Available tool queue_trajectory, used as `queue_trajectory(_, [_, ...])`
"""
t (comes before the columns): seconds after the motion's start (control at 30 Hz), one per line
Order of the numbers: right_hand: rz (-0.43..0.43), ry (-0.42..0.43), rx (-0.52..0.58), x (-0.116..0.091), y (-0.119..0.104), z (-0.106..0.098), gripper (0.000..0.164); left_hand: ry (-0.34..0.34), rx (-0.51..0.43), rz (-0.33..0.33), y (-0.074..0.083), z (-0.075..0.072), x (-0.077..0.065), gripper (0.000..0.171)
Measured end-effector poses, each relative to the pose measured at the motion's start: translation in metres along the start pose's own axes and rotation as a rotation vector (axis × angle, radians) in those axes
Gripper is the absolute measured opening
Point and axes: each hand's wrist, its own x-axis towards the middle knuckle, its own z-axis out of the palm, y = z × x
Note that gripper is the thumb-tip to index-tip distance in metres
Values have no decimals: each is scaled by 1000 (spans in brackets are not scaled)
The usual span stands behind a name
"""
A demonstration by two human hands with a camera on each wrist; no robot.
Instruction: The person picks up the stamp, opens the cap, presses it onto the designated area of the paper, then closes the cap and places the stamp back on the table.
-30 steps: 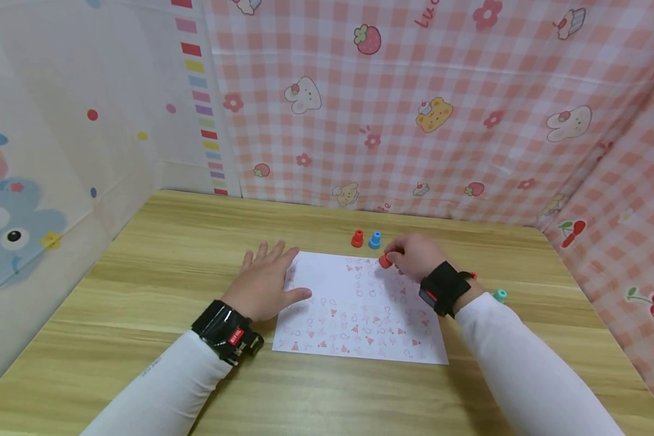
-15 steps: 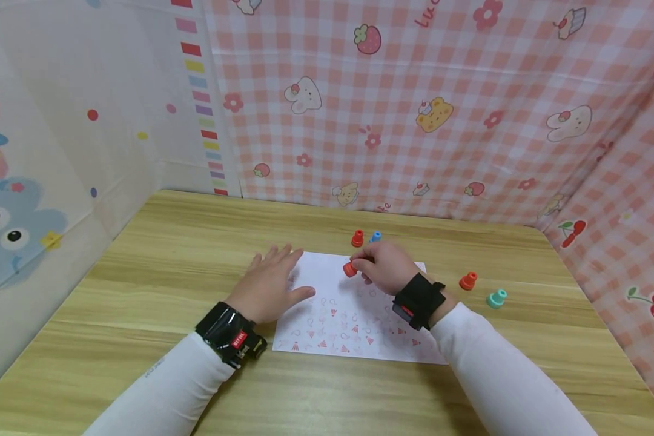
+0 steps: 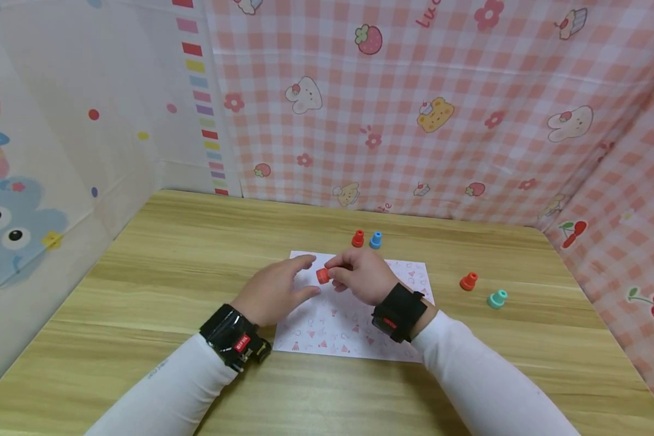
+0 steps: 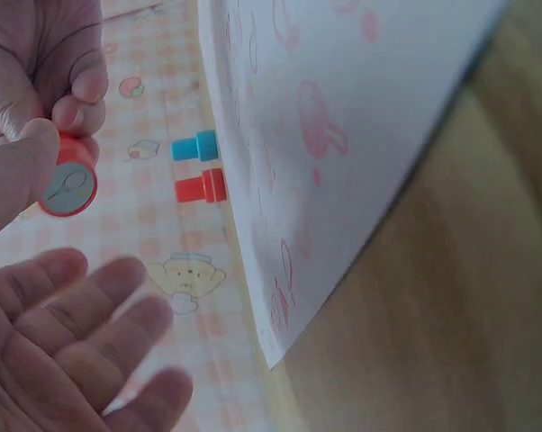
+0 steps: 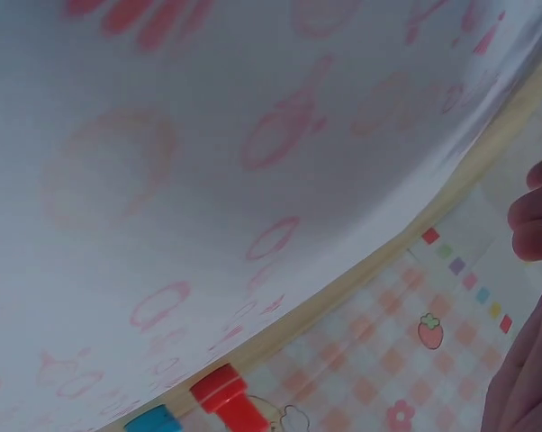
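Observation:
My right hand (image 3: 362,277) pinches a red stamp (image 3: 323,276) by its narrow end, above the upper left part of a white paper sheet (image 3: 327,330). Turned toward the left wrist view, the stamp's round face (image 4: 70,189) shows a racket-like figure. My left hand (image 3: 275,293) is close by on the left, with thumb and fingers spread apart. In its wrist view the left thumb (image 4: 23,166) overlaps the stamp's edge; whether it touches cannot be told. Pale red and pink prints, some like shuttlecocks and rackets, cover much of the sheet.
Behind the sheet stand another red stamp (image 3: 358,238) and a blue stamp (image 3: 376,240). Right of the sheet are a third red stamp (image 3: 469,281) and a teal stamp (image 3: 498,299). A checked cloth (image 3: 392,79) hangs behind the wooden table (image 3: 196,236).
The right hand has carried the red stamp left from the sheet's top right, toward the left hand. The left hand has turned and its fingers have drawn in somewhat.

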Motion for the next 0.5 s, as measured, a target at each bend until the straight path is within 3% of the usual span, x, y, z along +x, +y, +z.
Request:
queue_trajectory(0.3, [-10,-21,100,-2,-3,5,9,37,-77,56,6,1,0,31])
queue_trajectory(0.5, [-20,-25,114,-3,-3,7,8,75,-87,76,7,3,-1,23])
